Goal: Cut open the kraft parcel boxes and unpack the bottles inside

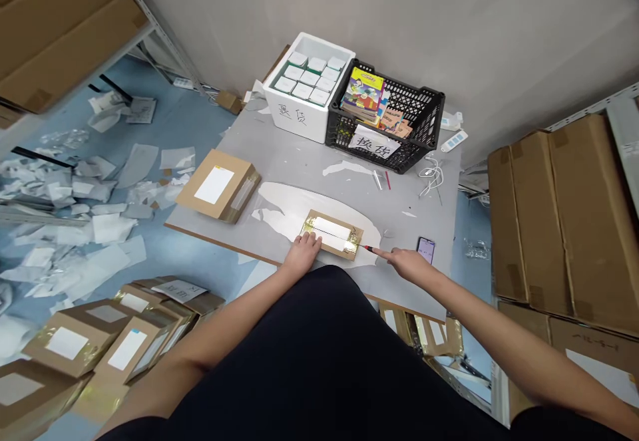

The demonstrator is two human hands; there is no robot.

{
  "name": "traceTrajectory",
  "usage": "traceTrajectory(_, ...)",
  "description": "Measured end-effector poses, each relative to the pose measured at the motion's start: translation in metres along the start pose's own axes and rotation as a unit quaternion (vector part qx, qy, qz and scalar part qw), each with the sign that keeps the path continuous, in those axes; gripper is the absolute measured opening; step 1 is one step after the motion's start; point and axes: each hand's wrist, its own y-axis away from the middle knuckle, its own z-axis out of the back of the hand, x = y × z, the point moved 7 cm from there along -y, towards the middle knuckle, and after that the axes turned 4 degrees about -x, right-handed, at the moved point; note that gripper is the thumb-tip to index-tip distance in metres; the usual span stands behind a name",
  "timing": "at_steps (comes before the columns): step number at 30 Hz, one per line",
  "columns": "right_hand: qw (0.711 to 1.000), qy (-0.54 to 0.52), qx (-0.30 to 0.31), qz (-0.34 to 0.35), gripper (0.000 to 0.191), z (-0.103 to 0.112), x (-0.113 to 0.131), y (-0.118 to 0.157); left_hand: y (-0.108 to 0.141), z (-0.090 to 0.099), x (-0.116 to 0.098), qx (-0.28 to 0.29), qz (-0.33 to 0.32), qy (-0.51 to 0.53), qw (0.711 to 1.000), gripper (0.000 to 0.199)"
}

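Note:
A small flat cardboard box [333, 226] with white labels and shiny clear tape lies near the front edge of the table. My left hand [303, 253] rests on its near left corner, fingers stretched over the top; the thumb is hard to make out. In my right hand [407, 263] is a slim knife [368, 248] with a red-and-black handle, my index finger extended along it. Its thin tip meets the taped right end of the box. Under the box is a worn white patch [284, 198] of the tabletop.
A larger carton [214, 185] stands at the table's left. Behind are a white foam box [299, 118] of small packs and a black crate [424, 122] with books. A phone [426, 249] lies right. Stacked cartons [539, 215] and paper scraps [90, 228] flank the table.

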Motion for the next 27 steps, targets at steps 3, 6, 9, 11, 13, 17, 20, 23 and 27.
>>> traceTrajectory(3,1.0,-0.018,-0.009,-0.016,0.068,-0.014,-0.006,0.006,-0.001,0.004,0.0,-0.006,-0.01,-0.003,1.0,0.039)
traceTrajectory(6,0.997,-0.046,0.02,-0.059,0.064,-0.049,-0.023,0.022,-0.002,0.008,0.003,-0.006,-0.015,0.004,1.0,0.038)
traceTrajectory(9,0.979,-0.154,-0.001,-0.131,0.056,-0.085,-0.037,0.046,-0.005,0.012,0.005,0.002,-0.026,0.013,1.0,0.035)
traceTrajectory(11,0.941,-0.281,-0.066,-0.175,0.054,-0.1,-0.039,0.057,-0.008,0.013,0.006,0.012,-0.034,0.017,0.999,0.034)
traceTrajectory(13,0.873,-0.421,-0.123,-0.214,0.055,-0.113,-0.033,0.06,-0.014,0.015,0.007,0.018,-0.035,0.019,0.999,0.037)
traceTrajectory(17,0.696,-0.643,-0.178,-0.266,0.061,-0.131,-0.002,0.043,-0.034,0.021,0.003,-0.005,-0.075,0.017,0.997,0.065)
traceTrajectory(20,0.59,-0.732,-0.222,-0.258,0.067,-0.132,0.02,0.019,-0.055,0.02,-0.002,0.01,-0.13,0.0,0.991,0.084)
traceTrajectory(23,0.527,-0.776,-0.245,-0.245,0.07,-0.129,0.032,0.0,-0.073,0.011,-0.004,0.07,-0.163,-0.019,0.984,0.097)
traceTrajectory(27,0.497,-0.8,-0.247,-0.229,0.071,-0.125,0.038,-0.013,-0.085,0.0,-0.005,0.13,-0.178,-0.034,0.975,0.109)
